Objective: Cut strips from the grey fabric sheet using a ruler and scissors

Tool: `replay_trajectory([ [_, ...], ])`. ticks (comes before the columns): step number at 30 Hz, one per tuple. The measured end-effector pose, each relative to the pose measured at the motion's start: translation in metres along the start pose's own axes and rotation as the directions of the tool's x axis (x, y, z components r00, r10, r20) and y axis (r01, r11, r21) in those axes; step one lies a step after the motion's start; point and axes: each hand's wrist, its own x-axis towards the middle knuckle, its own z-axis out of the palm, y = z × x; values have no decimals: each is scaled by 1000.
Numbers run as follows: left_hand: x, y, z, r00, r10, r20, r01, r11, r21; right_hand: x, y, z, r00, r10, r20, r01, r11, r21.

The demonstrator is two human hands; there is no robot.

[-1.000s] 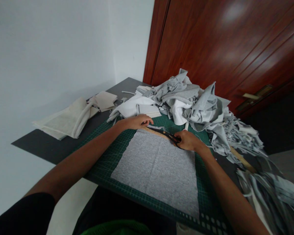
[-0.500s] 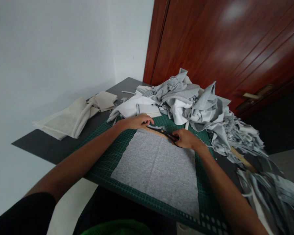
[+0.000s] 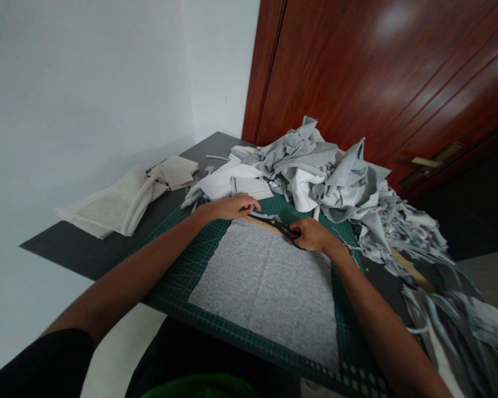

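Note:
A grey fabric piece (image 3: 269, 287) lies flat on the green cutting mat (image 3: 178, 279). Along its far edge runs a wooden strip (image 3: 263, 224). My right hand (image 3: 311, 233) is wrapped round the handles of black scissors (image 3: 279, 225), whose blades point left along that edge. At the fabric's far left corner, my left hand (image 3: 238, 207) is bent over the strip's end and the cloth; what its fingertips press or pinch is too small to make out. A thin grey offcut (image 3: 271, 216) curls just beyond the scissors.
Behind the mat rises a heap of grey and white cloth (image 3: 327, 171). Folded cream fabric (image 3: 116, 202) sits on the dark table (image 3: 62, 246) at left. Cloth strips (image 3: 460, 326) hang at the right, near another wooden strip (image 3: 413, 270). A wooden door (image 3: 357, 72) stands behind.
My right hand and the scissors have shifted slightly left along the fabric's far edge. My left hand stays nearly where it was.

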Motion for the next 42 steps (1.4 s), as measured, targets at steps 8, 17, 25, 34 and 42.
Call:
replay_trajectory([
  [8, 0, 1, -2, 1000, -6, 15, 6, 1000, -18, 1, 7, 0, 1000, -28, 1, 27, 997, 71],
  [17, 1, -6, -2, 999, -46, 15, 47, 994, -100, 1, 10, 1, 1000, -18, 15, 18, 1000, -8],
  [25, 1, -15, -1, 998, -66, 6, 66, 979, -190, 0, 2, -1, 999, 34, 13, -33, 998, -58],
  [34, 1, -10, -2, 997, -83, 6, 82, 974, -210, 10, -19, -6, 999, 37, 5, -36, 995, -92],
  [42, 1, -11, -1, 995, -96, -13, 91, 968, -234, 23, -26, -2, 1000, -4, 6, 5, 993, -119],
])
